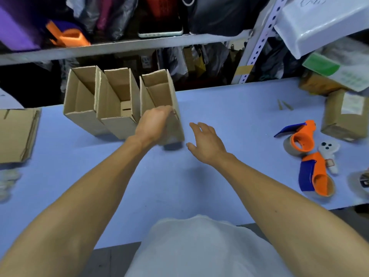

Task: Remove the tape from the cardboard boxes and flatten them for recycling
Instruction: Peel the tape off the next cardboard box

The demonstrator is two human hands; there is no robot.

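The left hand (154,123) grips the near rim of the rightmost cardboard box (161,104), fingers curled over the top edge at its front wall (the fingertips themselves are hidden inside the opening). That box stands upright and open-topped on the blue table (229,104), tilted slightly, with its lower right corner blurred. The right hand (205,142) hovers just beside the box's right wall, palm down, fingers spread and relaxed, holding nothing and not touching the cardboard.

To the left of the gripped box stand two more open boxes in a row: the middle box (117,100), touching it, and the left box (81,98), pressed against the middle one. Further left, at the table's edge, lies a stack of flattened cardboard (16,134).

Well apart on the right side of the table rest two orange-and-blue tape dispensers, the farther dispenser (299,137) and the nearer dispenser (315,174), with a small white controller-like object (329,150) between and beside them. A sealed cardboard parcel (345,116) sits behind these, below a metal shelf (123,47) crowded with bags.
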